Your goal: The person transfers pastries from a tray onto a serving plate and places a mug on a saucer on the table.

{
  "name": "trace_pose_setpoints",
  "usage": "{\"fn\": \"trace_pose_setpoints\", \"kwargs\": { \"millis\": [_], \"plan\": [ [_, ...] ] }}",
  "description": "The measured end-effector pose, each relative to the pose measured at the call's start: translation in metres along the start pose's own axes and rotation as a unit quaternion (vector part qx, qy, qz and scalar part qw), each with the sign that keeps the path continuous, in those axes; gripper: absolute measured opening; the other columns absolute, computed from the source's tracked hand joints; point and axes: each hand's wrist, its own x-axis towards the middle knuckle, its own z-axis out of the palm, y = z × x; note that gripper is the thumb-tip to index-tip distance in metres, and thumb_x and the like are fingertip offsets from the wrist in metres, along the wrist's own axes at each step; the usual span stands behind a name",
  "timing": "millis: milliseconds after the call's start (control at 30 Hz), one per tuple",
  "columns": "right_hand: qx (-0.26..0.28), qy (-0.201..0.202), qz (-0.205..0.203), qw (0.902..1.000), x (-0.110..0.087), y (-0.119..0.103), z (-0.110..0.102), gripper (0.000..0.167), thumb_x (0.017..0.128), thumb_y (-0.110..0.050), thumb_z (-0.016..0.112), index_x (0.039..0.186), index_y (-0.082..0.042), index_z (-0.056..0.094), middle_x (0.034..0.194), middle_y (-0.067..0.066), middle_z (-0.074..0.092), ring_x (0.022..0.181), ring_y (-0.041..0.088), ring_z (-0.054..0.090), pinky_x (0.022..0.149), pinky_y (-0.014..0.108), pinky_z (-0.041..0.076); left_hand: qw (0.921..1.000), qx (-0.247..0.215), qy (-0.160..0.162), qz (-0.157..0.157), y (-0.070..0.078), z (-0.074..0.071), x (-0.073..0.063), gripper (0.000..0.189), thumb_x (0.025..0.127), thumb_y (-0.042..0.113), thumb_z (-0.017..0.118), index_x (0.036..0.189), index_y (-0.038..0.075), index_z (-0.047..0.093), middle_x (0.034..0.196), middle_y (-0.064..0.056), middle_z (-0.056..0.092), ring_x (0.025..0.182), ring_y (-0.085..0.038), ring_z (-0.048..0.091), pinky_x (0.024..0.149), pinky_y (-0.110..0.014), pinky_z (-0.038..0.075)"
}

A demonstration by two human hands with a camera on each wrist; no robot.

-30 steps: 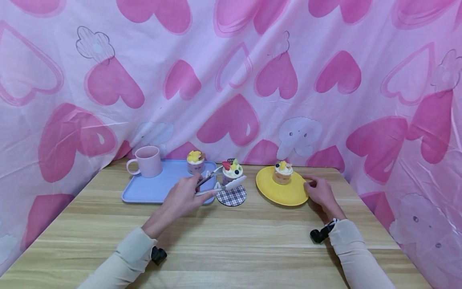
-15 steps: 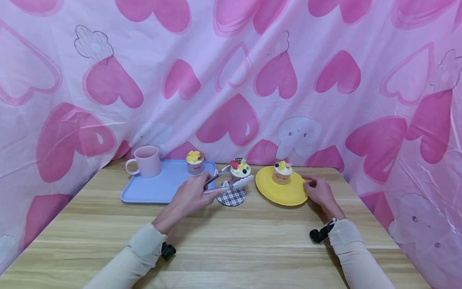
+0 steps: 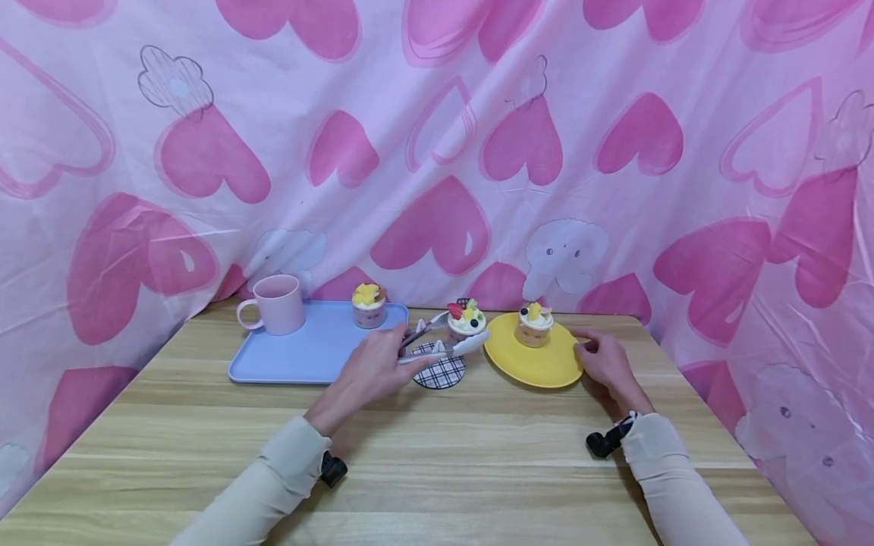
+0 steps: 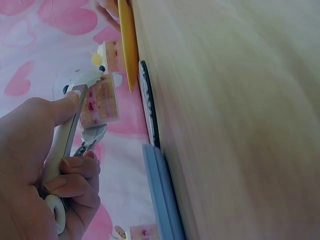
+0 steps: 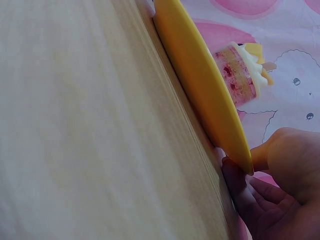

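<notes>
My left hand [image 3: 372, 364] grips a pair of white-tipped tongs [image 3: 471, 343]. Between the tong arms is a clear dessert cup [image 3: 467, 324] topped with cream, strawberry and blueberry. In the left wrist view this cup [image 4: 102, 102] hangs above table level, its layered cake showing, and my thumb lies along one tong arm [image 4: 62, 142]. Below and left of it is a checked round coaster [image 3: 440, 374]. My right hand [image 3: 606, 362] pinches the right rim of a yellow plate [image 3: 536, 369]; the right wrist view shows fingers under that rim. Another dessert cup [image 3: 534, 331] stands on the plate.
A blue tray [image 3: 293, 360] lies at the left, bearing a pink mug [image 3: 281, 307] and a dessert cup [image 3: 369, 309] with yellow topping. Behind the wooden table [image 3: 464, 455] hangs a pink heart-print curtain [image 3: 430, 227].
My left hand has carried the tongs and the dessert cup rightward, from over the coaster to near the plate's left edge. The right hand and the plate have stayed put.
</notes>
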Motion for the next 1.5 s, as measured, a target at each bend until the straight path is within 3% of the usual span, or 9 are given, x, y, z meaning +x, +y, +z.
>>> {"fn": "trace_pose_setpoints", "kwargs": {
  "millis": [200, 800, 1333, 1500],
  "plan": [
    [0.003, -0.003, 0.009, 1.0000, 0.001, 0.001, 0.000, 0.049, 0.112, -0.020, 0.054, 0.160, -0.012, 0.052, 0.141, 0.027, 0.059, 0.117, 0.037, 0.060, 0.092, 0.040, 0.054, 0.9996, 0.011, -0.017, 0.022, 0.009, 0.009, 0.003, 0.063, 0.094, 0.063, 0.078, 0.127, 0.011, 0.068, 0.086, 0.001, 0.062, 0.074, -0.015, 0.058, 0.060, -0.031, 0.046],
    [0.003, 0.002, 0.012, 0.9999, 0.001, 0.000, 0.002, 0.049, 0.112, -0.019, 0.054, 0.160, -0.013, 0.053, 0.140, 0.026, 0.060, 0.116, 0.036, 0.060, 0.091, 0.037, 0.054, 0.9978, 0.009, -0.055, 0.036, 0.027, 0.029, 0.011, 0.058, 0.094, 0.064, 0.077, 0.117, 0.011, 0.070, 0.088, 0.003, 0.065, 0.075, -0.013, 0.060, 0.062, -0.029, 0.050],
    [0.006, 0.002, 0.007, 1.0000, 0.001, 0.000, 0.001, 0.048, 0.112, -0.020, 0.055, 0.159, -0.012, 0.054, 0.137, 0.027, 0.061, 0.115, 0.036, 0.059, 0.089, 0.037, 0.053, 0.9970, 0.010, -0.073, 0.023, 0.044, 0.044, 0.017, 0.064, 0.093, 0.071, 0.073, 0.121, 0.013, 0.067, 0.088, 0.002, 0.062, 0.076, -0.014, 0.059, 0.061, -0.029, 0.049],
    [-0.001, 0.007, -0.005, 1.0000, 0.002, 0.002, 0.002, 0.047, 0.112, -0.019, 0.055, 0.158, -0.011, 0.055, 0.135, 0.026, 0.063, 0.115, 0.036, 0.060, 0.087, 0.035, 0.051, 0.9969, 0.002, -0.077, 0.016, 0.047, 0.051, 0.022, 0.061, 0.092, 0.071, 0.074, 0.115, 0.015, 0.067, 0.084, 0.001, 0.059, 0.074, -0.015, 0.056, 0.061, -0.030, 0.046]
  ]
}}
